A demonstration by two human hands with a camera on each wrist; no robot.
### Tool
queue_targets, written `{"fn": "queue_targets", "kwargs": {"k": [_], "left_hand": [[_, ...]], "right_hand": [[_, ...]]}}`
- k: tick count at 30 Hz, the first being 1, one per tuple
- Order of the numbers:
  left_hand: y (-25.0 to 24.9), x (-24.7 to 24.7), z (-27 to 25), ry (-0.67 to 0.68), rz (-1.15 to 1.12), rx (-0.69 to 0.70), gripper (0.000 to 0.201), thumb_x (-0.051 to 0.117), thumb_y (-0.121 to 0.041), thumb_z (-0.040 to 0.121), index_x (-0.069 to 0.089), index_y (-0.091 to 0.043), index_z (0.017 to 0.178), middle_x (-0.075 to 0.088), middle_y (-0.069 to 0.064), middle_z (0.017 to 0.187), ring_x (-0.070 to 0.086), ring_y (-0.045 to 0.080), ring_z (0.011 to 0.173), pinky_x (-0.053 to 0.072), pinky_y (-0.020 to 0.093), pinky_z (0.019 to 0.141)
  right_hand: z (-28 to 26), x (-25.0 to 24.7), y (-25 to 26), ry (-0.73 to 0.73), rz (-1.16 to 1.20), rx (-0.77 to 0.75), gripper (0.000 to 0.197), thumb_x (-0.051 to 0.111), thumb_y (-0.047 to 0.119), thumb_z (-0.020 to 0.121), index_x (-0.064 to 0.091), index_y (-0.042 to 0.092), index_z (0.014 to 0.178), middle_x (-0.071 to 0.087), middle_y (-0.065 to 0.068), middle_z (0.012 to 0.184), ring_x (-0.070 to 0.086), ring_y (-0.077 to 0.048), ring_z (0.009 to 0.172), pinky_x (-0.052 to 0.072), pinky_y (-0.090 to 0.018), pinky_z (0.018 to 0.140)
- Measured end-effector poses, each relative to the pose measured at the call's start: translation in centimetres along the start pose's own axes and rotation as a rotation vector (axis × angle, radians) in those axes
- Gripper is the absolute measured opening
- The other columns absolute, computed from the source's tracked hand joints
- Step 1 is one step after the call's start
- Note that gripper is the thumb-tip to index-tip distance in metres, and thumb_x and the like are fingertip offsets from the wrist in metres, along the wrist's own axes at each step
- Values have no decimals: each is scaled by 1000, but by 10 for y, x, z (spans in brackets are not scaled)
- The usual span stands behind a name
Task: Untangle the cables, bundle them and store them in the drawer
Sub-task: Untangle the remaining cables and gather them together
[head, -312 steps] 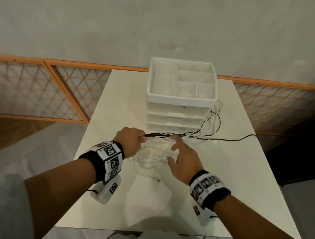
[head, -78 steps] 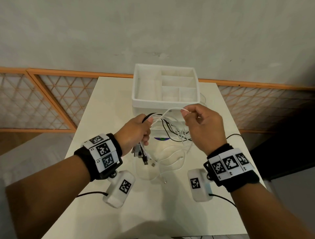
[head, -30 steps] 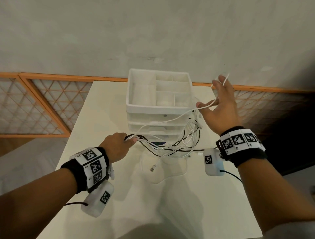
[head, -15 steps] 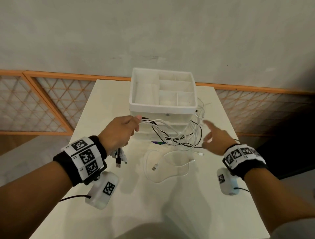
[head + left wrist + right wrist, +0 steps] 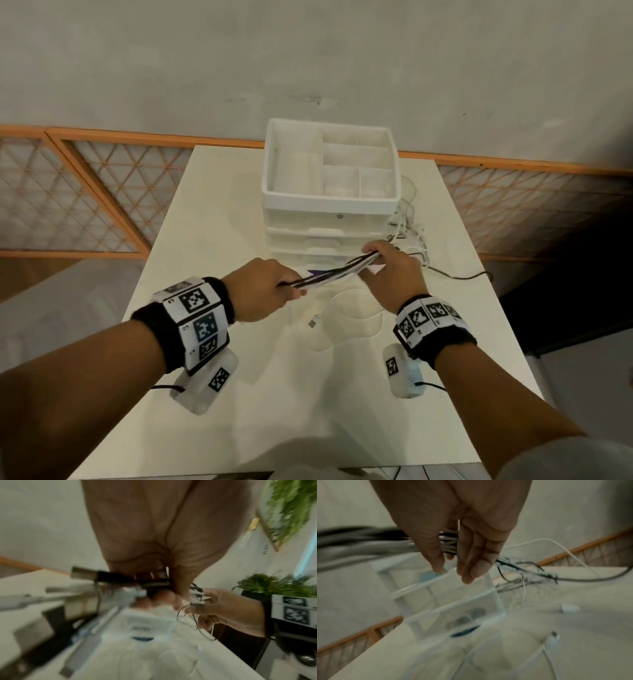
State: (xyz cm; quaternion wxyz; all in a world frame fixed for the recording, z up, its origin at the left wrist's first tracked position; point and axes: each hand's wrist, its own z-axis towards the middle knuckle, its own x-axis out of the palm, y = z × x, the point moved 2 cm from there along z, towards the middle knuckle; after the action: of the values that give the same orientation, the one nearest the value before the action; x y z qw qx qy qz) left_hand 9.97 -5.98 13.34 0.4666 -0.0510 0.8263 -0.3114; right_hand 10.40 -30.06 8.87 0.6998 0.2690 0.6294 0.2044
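Note:
A bunch of black and white cables [image 5: 334, 272] runs taut between both hands above the table, in front of the white drawer unit [image 5: 329, 219]. My left hand [image 5: 263, 291] grips one end, with the plugs [image 5: 85, 574] sticking out past the fist. My right hand [image 5: 387, 265] holds the bunch [image 5: 448, 543] between thumb and fingers. Past it, loose black and white cable tails [image 5: 411, 240] trail onto the table at the unit's right side. A clear drawer [image 5: 342, 318] lies on the table below the hands, with a USB plug [image 5: 312, 322] inside it.
The drawer unit carries a white divided tray [image 5: 270, 168] on top and stands at the back middle of the white table [image 5: 219, 212]. An orange lattice rail [image 5: 85, 192] runs behind. A black cable [image 5: 472, 275] reaches toward the table's right edge.
My right hand came back from the right, took hold of the cable bunch, and the strands now lie together in one straight run between both hands. The left hand moved slightly lower.

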Motion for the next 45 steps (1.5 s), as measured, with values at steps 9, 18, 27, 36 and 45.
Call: {"fn": "queue_targets", "kwargs": {"k": [9,18,27,36,45], "left_hand": [[32,16,3,-200,-56,-193,21,46,-30,102,54,-17,87,55,-3,71,51,19,68,33,25,55],[22,11,13,-228,-75,-221,38,47,-41,100,44,-16,71,51,-1,68,47,16,65,31,26,54],[26,16,13,-141,-150,-224,27,48,-33,101,60,-10,94,72,7,89,61,19,76,41,25,59],[8,4,15,-164,-319,-182,24,45,-31,102,54,-16,85,65,-4,67,50,14,53,39,27,54],[-32,-4,15,-102,-915,-57,18,45,-25,104,57,-13,109,77,12,86,50,16,46,34,25,44]], "right_hand": [[-72,92,-22,539,-366,-47,41,62,31,86,53,28,125,55,2,126,54,-23,116,41,-37,101],[-71,96,-5,467,-464,-168,21,51,28,91,59,25,111,61,3,113,59,-24,108,38,-40,95],[-94,90,-29,766,-680,-124,26,53,35,89,65,24,110,63,-2,117,55,-27,113,37,-42,101],[-42,25,41,154,506,132,39,43,3,98,71,29,108,62,1,65,49,-9,48,41,-19,50],[-28,-13,93,148,1363,189,55,39,-8,73,61,5,121,62,-15,129,67,-29,98,55,-32,77]]}}
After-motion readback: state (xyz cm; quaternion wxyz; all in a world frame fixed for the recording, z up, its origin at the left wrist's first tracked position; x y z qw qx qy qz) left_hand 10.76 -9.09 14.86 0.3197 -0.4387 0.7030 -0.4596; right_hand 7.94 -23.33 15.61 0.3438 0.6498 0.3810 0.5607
